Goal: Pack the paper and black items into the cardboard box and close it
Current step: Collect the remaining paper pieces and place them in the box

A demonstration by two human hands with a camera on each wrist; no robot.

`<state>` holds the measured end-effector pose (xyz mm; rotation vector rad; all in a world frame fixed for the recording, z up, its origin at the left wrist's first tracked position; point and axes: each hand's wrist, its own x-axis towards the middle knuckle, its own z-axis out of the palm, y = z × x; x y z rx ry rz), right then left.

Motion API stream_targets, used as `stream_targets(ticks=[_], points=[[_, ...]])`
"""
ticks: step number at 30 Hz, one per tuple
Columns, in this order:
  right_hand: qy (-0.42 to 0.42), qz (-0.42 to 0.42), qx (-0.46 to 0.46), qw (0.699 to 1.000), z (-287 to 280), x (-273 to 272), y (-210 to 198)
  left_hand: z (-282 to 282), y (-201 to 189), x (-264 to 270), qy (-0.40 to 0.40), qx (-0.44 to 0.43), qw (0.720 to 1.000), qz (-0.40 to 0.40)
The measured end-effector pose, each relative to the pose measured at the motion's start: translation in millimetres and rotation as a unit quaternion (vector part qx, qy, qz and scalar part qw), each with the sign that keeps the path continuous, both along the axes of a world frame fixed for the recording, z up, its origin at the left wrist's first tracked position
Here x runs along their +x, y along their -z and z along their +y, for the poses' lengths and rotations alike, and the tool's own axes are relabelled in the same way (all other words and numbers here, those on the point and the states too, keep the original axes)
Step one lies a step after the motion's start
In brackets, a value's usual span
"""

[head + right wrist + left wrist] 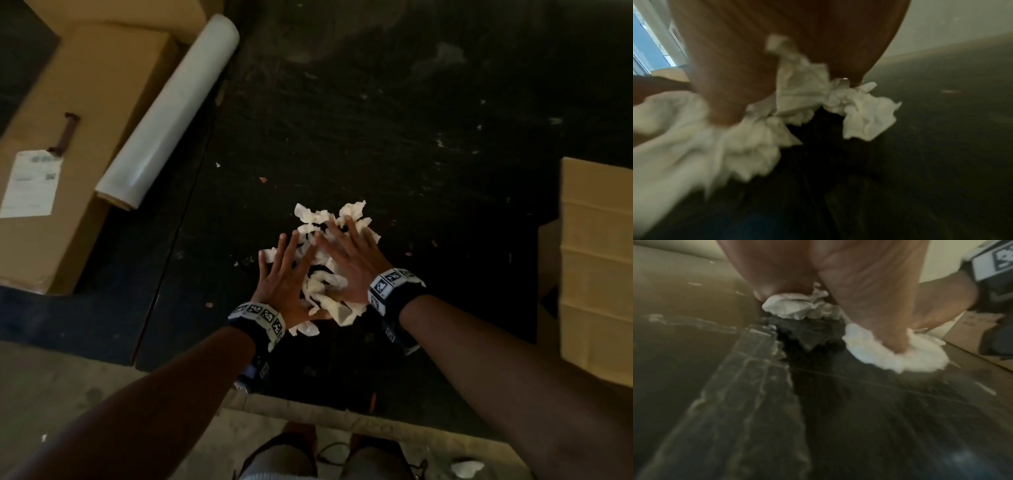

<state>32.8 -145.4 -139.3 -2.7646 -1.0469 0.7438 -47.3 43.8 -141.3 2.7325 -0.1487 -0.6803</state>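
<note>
A pile of crumpled white paper [352, 214] lies on the dark floor mat [411, 137], with black bits [809, 334] mixed in under it. My left hand [284, 267] lies on the pile's left side and my right hand [349, 257] on its right, fingers straight and spread, pressing the paper. In the left wrist view the left hand's palm [859, 288] covers the paper [896, 356]. The right wrist view has white paper [865, 113] bunched under the right hand [756, 56]. A cardboard box [596, 274] stands at the right edge, its inside hidden.
A large closed carton [85, 102] with a white label lies at the left, with a dark-handled tool [66, 133] on top. A roll of clear film [168, 113] leans beside it. Small scraps dot the mat. One white scrap [466, 467] lies near my feet.
</note>
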Motion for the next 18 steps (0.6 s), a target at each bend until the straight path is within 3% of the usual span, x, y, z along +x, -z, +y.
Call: stream_targets(ticks=[5, 18], points=[[0.031, -0.038, 0.062, 0.997, -8, -17, 10, 5, 10, -4, -0.010, -0.048, 0.996, -0.073], [0.120, -0.022, 0.102, 0.987, -3, 0, -10, 6, 4, 11, -0.066, -0.060, 0.992, -0.090]])
